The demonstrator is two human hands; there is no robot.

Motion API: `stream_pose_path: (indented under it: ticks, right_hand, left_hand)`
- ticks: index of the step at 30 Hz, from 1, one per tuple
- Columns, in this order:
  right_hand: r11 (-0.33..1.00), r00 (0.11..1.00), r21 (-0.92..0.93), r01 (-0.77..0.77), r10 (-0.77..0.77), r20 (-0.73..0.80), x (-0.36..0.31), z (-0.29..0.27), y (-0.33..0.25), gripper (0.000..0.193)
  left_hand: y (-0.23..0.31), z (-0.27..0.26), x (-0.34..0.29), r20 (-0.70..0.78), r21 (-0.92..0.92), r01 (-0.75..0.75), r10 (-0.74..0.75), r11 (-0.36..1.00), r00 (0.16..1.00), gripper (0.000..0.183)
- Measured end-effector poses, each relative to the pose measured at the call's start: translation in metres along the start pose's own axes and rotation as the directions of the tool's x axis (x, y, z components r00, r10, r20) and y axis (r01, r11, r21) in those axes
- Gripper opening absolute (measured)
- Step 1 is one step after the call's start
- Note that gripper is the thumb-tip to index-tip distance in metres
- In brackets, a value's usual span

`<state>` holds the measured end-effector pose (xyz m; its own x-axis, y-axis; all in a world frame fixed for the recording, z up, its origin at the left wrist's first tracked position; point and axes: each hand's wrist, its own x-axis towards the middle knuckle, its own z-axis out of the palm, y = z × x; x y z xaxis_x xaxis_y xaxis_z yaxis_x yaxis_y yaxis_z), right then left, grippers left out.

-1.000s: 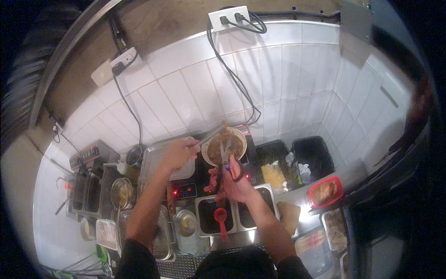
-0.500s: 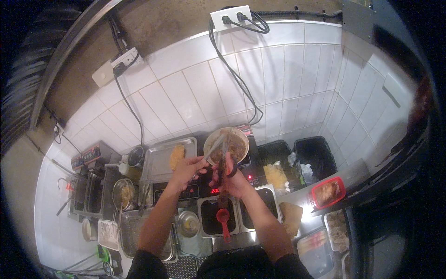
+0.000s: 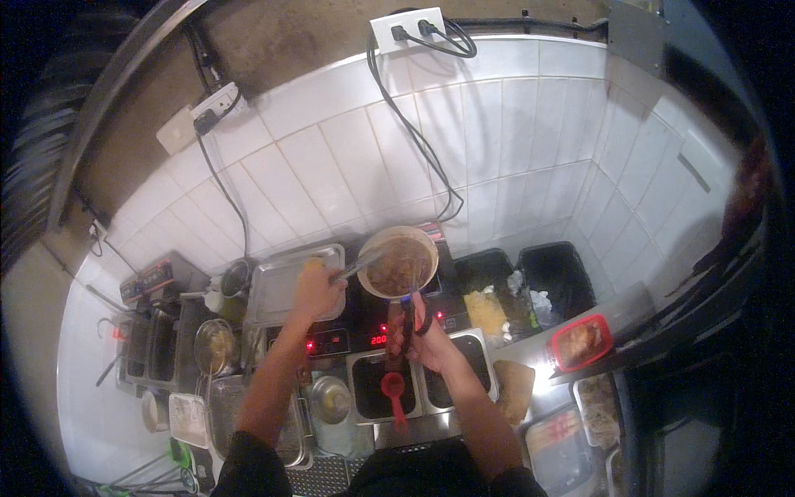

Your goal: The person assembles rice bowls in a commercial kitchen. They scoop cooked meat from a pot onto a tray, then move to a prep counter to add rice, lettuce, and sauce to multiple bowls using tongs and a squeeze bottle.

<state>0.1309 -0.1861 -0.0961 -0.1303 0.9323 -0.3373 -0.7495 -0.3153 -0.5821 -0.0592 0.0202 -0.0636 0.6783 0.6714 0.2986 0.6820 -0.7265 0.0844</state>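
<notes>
A light-rimmed pan (image 3: pixel 364 283) holding brown chopped food in sauce (image 3: pixel 402 263) sits on a black induction cooktop. My left hand (image 3: pixel 315 291) is closed around metal tongs (image 3: pixel 358 267), whose far end reaches into the pan. My right hand (image 3: pixel 432 346) grips dark-handled scissors (image 3: pixel 422 319) with the blades pointing down into the food at the pan's near side. Its fingers are beside the brown pan handle (image 3: pixel 394 358); whether they touch it, I cannot tell. A metal tray (image 3: pixel 277 290) lies behind my left hand, with an orange-yellow piece partly hidden by that hand.
Two steel containers (image 3: pixel 383 418) stand in front of the cooktop, a red scoop (image 3: pixel 392 385) over one. Black bins (image 3: pixel 559 286) are at the right, beside a red-rimmed food box (image 3: pixel 581 343). Left are a pot (image 3: pixel 217 346) and fryers (image 3: pixel 162 348). Cords (image 3: pixel 414 132) hang on the wall.
My left hand has moved left with the tongs, now in front of the tray's orange-yellow piece. My right hand and the scissors have shifted slightly right and nearer to me.
</notes>
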Motion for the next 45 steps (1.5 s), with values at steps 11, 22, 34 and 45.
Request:
stream_pose_path:
  ticks: [11, 22, 34, 45]
  right_hand:
    - [0.99, 0.99, -0.14, -0.005, -0.015, -0.139, -0.039, -0.01, -0.008, 0.07]
    - [0.988, 1.0, -0.157, 0.01, -0.013, -0.021, -0.022, -0.012, -0.001, 0.072]
    - [0.925, 0.991, -0.371, 0.08, -0.033, 0.131, 0.015, -0.004, 0.005, 0.084]
    - [0.929, 0.993, -0.36, 0.086, -0.108, -0.041, 0.01, -0.014, 0.013, 0.059]
  left_hand:
    - [0.075, -0.024, 0.061, 0.337, 0.213, 0.259, -0.32, 0.942, 0.885, 0.021]
    - [0.035, -0.037, 0.075, 0.172, 0.118, 0.106, -0.125, 0.987, 0.977, 0.024]
    - [0.035, -0.121, 0.043, 0.242, 0.033, -0.044, 0.035, 0.998, 0.97, 0.027]
    - [0.025, -0.109, 0.044, 0.33, 0.142, -0.085, 0.033, 0.986, 0.943, 0.031]
